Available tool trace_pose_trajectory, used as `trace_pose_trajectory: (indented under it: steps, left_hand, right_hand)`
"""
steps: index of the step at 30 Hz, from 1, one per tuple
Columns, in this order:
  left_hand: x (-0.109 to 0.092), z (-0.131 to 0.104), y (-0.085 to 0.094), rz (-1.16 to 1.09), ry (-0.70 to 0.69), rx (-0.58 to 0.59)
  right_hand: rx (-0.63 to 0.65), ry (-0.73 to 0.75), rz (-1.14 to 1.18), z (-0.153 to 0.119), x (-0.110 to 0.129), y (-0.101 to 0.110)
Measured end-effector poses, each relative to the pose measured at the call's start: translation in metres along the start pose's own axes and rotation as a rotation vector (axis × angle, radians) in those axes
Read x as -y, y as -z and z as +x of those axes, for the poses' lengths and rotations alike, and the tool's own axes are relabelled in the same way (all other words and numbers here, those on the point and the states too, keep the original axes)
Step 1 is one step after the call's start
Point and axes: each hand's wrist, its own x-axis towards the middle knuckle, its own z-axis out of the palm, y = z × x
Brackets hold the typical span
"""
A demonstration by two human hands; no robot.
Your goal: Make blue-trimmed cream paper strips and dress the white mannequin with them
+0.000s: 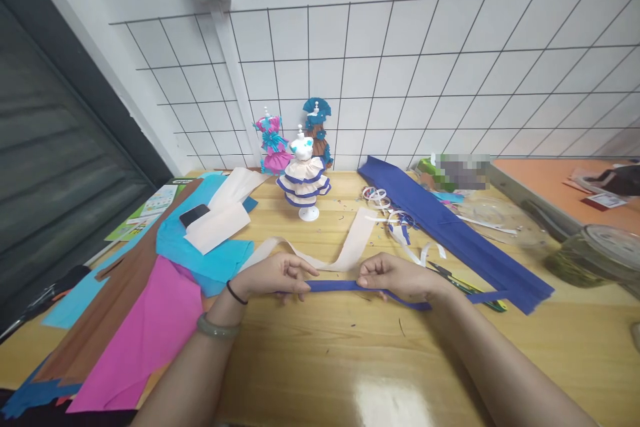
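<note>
Grip of left hand (pixel 277 275) and right hand (pixel 396 275): each pinching blue strip (pixel 333 285), stretched straight between.

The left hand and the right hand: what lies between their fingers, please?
A narrow blue strip spans the gap, as the head view shows.

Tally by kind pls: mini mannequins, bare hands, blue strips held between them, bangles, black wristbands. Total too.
Mini mannequins: 3
Hands: 2
Held blue strip: 1
Bangle: 1
Black wristband: 1
Total: 8
</note>
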Motion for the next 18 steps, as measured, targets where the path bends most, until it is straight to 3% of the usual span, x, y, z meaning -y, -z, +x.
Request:
trace_pose_trajectory:
  steps: [10,18]
  left_hand:
    - [-0.001,0.001,0.002,0.095,-0.148,-0.135]
    - [-0.007,-0.002,0.001,0.263,-0.297,-0.361]
  right_hand:
    - [-0.101,-0.019,0.022,-0.003,-0.004,0.016]
    - [-0.232,0.025,-0.064,-0.002,-0.01,0.026]
